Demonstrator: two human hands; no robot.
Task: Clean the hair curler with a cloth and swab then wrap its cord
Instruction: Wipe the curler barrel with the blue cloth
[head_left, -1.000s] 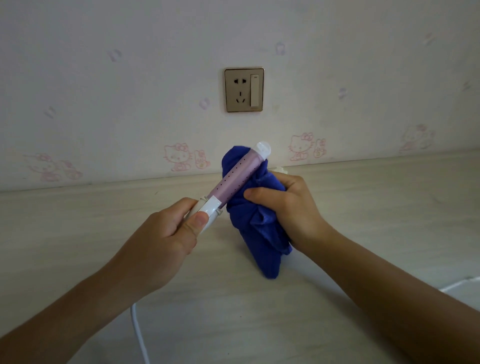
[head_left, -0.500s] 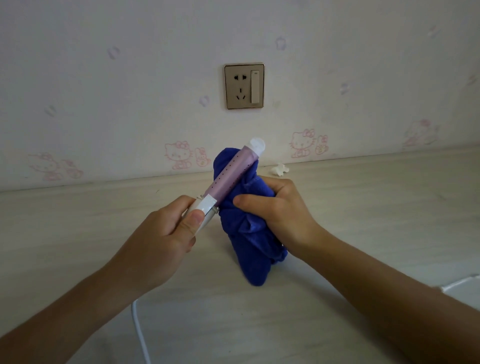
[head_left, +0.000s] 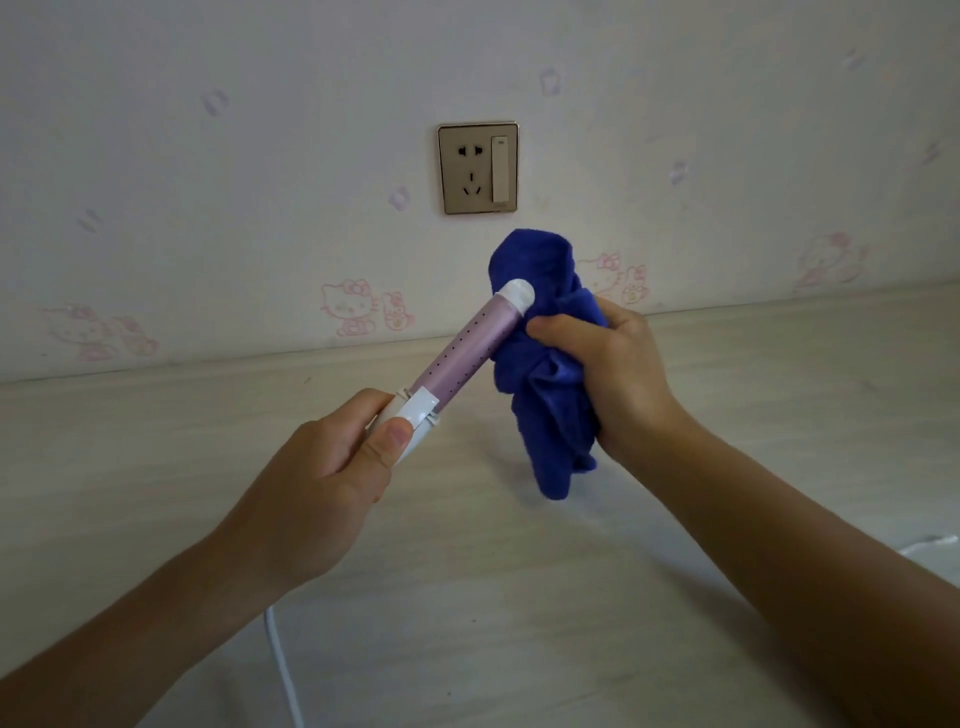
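Cloth (head_left: 545, 374) has slid up the hair curler (head_left: 462, 353) to its tip

We find bare tabletop (head_left: 130, 467) left of the left hand (head_left: 322, 483) and right of the right hand (head_left: 618, 374). The wall (head_left: 260, 156) closes the far side. The hair curler (head_left: 467, 353) and hanging cloth (head_left: 550, 415) block the gap between the hands, and a white cord (head_left: 283, 670) crosses the near tabletop.
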